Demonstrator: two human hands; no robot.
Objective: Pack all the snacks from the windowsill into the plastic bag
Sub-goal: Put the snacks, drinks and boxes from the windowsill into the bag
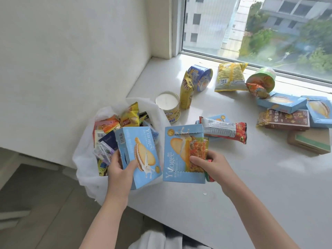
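A white plastic bag [84, 159] hangs open at the windowsill's left edge, filled with several snack packets. My left hand [122, 168] grips a light blue biscuit box [138, 155] over the bag's mouth. My right hand [213, 166] holds a second blue biscuit box [176, 159] together with an orange snack packet [197, 155] pressed against its front. A red and silver packet [224, 130] lies just behind them on the white windowsill [251, 177].
Farther back on the sill stand a white-lidded cup [168, 108], a blue cup [201, 78], yellow packets [230, 78], a green cup [262, 81], more blue boxes [282, 103], a brown box [287, 119] and a cardboard box [309, 141]. The window [260, 29] closes the back edge.
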